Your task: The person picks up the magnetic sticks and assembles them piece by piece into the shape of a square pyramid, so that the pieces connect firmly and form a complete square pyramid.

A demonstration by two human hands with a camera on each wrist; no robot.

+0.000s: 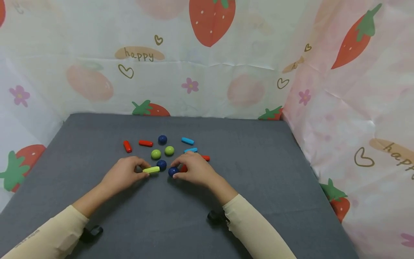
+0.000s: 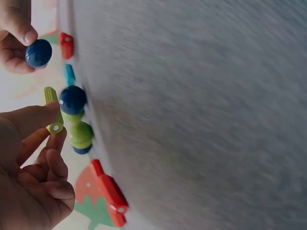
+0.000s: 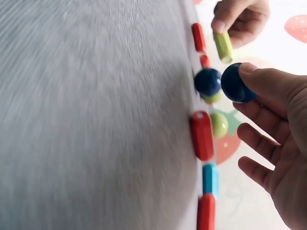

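Note:
My left hand pinches a short yellow-green faceted rod between thumb and fingers; the left wrist view shows a small pale hole or dot in the rod's end. Between the thumb and fingertips of my right hand is a dark blue ball. Both held pieces are lifted off the cloth in the wrist views, close together but apart. Another dark blue ball lies just behind them. A red rod is partly hidden by the right hand.
Two green balls and a third dark blue ball lie farther back. Red rods are at the left, another red rod and two light blue rods at the right. Grey cloth covers the table; printed curtains stand around it.

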